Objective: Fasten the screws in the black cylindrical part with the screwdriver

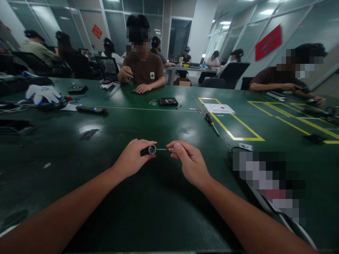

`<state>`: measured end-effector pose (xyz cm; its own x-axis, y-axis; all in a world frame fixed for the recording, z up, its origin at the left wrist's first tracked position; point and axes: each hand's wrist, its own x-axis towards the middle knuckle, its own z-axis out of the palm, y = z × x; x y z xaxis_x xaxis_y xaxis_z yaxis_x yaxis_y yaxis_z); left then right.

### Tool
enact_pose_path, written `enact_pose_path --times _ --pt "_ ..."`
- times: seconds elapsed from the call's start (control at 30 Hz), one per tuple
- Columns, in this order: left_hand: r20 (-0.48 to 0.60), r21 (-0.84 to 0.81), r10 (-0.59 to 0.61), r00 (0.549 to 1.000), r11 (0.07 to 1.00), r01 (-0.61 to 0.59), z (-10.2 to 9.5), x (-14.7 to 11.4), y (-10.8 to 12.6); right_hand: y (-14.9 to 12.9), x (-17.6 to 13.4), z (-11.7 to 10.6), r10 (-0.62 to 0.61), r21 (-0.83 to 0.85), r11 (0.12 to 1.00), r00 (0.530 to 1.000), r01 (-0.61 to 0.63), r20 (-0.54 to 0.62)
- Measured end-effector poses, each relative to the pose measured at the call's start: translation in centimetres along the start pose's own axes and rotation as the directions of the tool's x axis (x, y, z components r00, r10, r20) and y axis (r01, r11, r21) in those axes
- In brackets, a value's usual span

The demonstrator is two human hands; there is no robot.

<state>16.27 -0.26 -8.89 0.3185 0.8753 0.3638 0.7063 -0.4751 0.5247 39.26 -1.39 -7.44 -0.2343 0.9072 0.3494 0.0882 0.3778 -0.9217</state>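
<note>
My left hand (134, 155) is closed around a small black cylinder (152, 149) with a pale ring at its round end, which faces me. What lies inside the ring is too small to make out. My right hand (189, 159) pinches the red and clear handle of a small screwdriver (162, 149). Its thin metal shaft points left and its tip meets the cylinder's ringed end; whether it touches the rim or goes inside, I cannot tell. Both hands are held above the green table (148, 218).
A yellow-and-black screwdriver (212, 123) lies ahead to the right, near yellow tape outlines and a paper sheet (219, 108). Farther off are a black case (168, 101), a dark pen-shaped tool (91, 109) and white gloves (43, 94). Co-workers sit across the table. A blurred-out item is at right.
</note>
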Motion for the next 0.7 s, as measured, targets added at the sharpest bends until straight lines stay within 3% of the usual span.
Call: enact_pose_path --times 0.17,0.33,0.4,0.5,0.53,0.7 --pt "0.008 0.009 0.014 1.000 1.000 -0.014 0.0 0.0 -0.1 0.6 0.5 0.5 0.063 0.195 0.980 0.990 -0.037 -0.129" --pt "0.061 0.027 0.076 0.995 0.997 -0.078 0.1 0.0 -0.3 1.9 1.0 0.7 0.183 0.321 0.939 0.968 -0.121 -0.170" --pt "0.054 0.024 0.078 0.995 0.997 -0.079 0.1 0.0 -0.3 2.3 1.3 0.3 0.307 0.451 0.865 0.942 -0.218 -0.133" --pt "0.025 -0.012 0.061 0.998 0.998 -0.061 0.0 0.1 -0.2 2.5 1.9 -0.5 0.524 0.636 0.628 0.848 -0.448 0.080" --pt "0.017 -0.023 0.050 0.999 0.998 -0.050 0.0 0.1 -0.2 2.6 2.1 -0.7 0.541 0.666 0.604 0.839 -0.438 0.061" --pt "0.019 -0.025 0.001 1.000 1.000 0.000 0.1 0.0 -0.1 2.5 2.1 -0.5 0.372 0.595 0.772 0.918 -0.224 -0.136"
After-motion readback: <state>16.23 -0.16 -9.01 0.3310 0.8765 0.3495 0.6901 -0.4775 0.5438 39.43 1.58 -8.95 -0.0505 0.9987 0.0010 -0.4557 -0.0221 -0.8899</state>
